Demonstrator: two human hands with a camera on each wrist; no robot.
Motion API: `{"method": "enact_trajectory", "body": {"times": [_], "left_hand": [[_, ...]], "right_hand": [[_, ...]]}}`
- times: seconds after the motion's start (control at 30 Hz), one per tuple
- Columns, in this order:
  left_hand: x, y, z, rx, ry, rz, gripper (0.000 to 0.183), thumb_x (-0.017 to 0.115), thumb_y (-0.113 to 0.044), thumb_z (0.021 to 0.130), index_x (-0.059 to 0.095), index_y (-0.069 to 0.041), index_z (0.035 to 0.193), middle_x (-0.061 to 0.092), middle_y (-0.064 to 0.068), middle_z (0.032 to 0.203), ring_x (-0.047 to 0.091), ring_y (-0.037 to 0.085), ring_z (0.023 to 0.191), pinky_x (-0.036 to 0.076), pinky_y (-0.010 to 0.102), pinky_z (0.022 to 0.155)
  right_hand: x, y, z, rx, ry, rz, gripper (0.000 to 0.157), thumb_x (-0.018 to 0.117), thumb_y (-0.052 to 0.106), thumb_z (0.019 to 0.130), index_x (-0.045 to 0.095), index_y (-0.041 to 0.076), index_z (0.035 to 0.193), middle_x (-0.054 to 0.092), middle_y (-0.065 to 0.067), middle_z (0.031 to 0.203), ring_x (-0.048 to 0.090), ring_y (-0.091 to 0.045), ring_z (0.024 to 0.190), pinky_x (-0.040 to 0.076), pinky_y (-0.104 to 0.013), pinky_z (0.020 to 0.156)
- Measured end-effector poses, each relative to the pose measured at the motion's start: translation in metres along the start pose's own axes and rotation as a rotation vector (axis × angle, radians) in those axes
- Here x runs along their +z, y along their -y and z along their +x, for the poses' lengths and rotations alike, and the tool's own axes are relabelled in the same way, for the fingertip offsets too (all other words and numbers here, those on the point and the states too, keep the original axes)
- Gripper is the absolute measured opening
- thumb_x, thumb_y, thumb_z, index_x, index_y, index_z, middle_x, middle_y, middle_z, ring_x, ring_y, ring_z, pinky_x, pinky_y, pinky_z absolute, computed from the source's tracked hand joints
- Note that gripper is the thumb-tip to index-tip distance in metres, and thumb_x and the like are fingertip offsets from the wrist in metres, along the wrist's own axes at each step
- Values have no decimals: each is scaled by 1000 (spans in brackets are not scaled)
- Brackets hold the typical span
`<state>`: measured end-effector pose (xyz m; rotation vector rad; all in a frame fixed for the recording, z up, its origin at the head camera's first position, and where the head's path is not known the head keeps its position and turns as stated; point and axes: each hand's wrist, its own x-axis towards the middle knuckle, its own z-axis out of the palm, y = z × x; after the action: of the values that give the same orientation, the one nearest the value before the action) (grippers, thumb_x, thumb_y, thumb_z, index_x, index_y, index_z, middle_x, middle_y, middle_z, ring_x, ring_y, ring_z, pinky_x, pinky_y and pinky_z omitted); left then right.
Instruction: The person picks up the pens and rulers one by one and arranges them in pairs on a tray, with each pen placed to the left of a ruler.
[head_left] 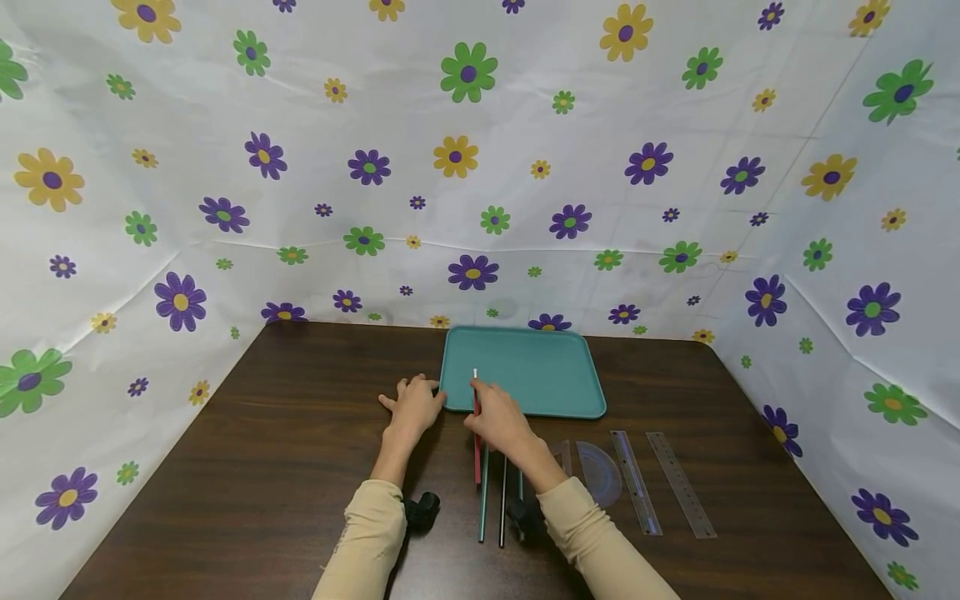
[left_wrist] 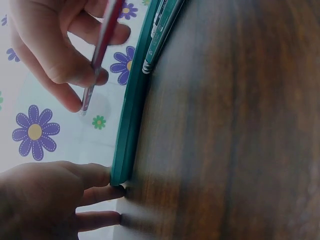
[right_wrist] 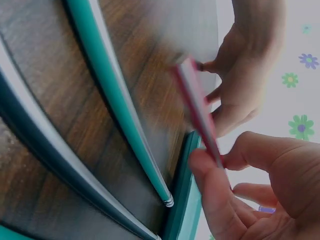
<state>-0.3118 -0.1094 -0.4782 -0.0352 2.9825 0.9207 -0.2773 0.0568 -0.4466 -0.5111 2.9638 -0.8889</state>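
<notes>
My right hand (head_left: 501, 419) pinches a red pencil (head_left: 477, 458) between thumb and fingers, its pale end over the teal tray (head_left: 532, 371). In the right wrist view the red pencil (right_wrist: 196, 102) slants above the table, blurred. My left hand (head_left: 415, 408) rests at the tray's near left corner, fingers spread; in the left wrist view one fingertip meets the rim (left_wrist: 125, 145) and the others reach down beside it. A green pencil (head_left: 483, 500), a black pencil (head_left: 503, 504) and another green pencil (head_left: 521, 482), partly hidden by my right wrist, lie side by side before the tray.
Right of the pencils lie a clear set square (head_left: 562, 454), a clear protractor (head_left: 600, 473) and two clear rulers, one nearer (head_left: 636, 483) and one farther right (head_left: 681, 485). A flowered sheet (head_left: 322, 192) hangs behind the dark wooden table (head_left: 225, 475).
</notes>
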Motion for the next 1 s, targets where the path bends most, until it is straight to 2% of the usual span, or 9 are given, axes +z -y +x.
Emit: {"method": "enact_trajectory", "body": {"times": [0.17, 0.3, 0.43, 0.67, 0.9, 1.0], "left_hand": [[-1, 0, -1, 1, -1, -2, 41, 58, -29, 101, 62, -7, 136, 40, 21, 155, 22, 51, 146, 4, 84, 107], [-2, 0, -1, 6, -7, -2, 42, 58, -29, 100, 62, -7, 135, 40, 22, 154, 23, 52, 146, 4, 84, 106], [-3, 0, -1, 8, -9, 0, 42, 58, -29, 100, 62, -6, 135, 40, 22, 154, 23, 52, 145, 4, 85, 105], [-3, 0, -1, 11, 5, -10, 43, 58, -29, 101, 61, -6, 137, 38, 22, 156, 20, 52, 147, 2, 84, 106], [-1, 0, -1, 9, 0, 3, 43, 58, -30, 101, 61, -6, 137, 39, 22, 155, 22, 52, 146, 3, 84, 106], [0, -1, -2, 5, 1, 10, 43, 58, -30, 101, 61, -7, 137, 40, 21, 155, 22, 51, 146, 4, 84, 106]], "right_hand": [[-2, 0, 6, 27, 36, 27, 69, 70, 9, 86, 43, 1, 149, 57, -25, 124, 52, -17, 62, 45, -29, 55], [-4, 2, 10, 55, 55, 90, 70, 69, 6, 87, 41, 1, 150, 53, -27, 128, 56, -17, 51, 49, -27, 47], [-5, 3, 15, 72, 59, 150, 69, 66, 3, 87, 39, 1, 151, 52, -26, 123, 57, -17, 43, 51, -26, 42], [-5, 3, 24, 105, 76, 254, 65, 66, 1, 89, 41, 1, 150, 53, -21, 113, 65, -28, 55, 57, -32, 48], [0, -6, 30, 94, 39, 290, 50, 61, -1, 92, 50, -3, 141, 55, -23, 116, 63, -23, 58, 58, -31, 50], [2, -10, 32, 84, 4, 303, 43, 58, -2, 93, 56, -5, 135, 59, -23, 114, 66, -25, 62, 58, -30, 51]]}}
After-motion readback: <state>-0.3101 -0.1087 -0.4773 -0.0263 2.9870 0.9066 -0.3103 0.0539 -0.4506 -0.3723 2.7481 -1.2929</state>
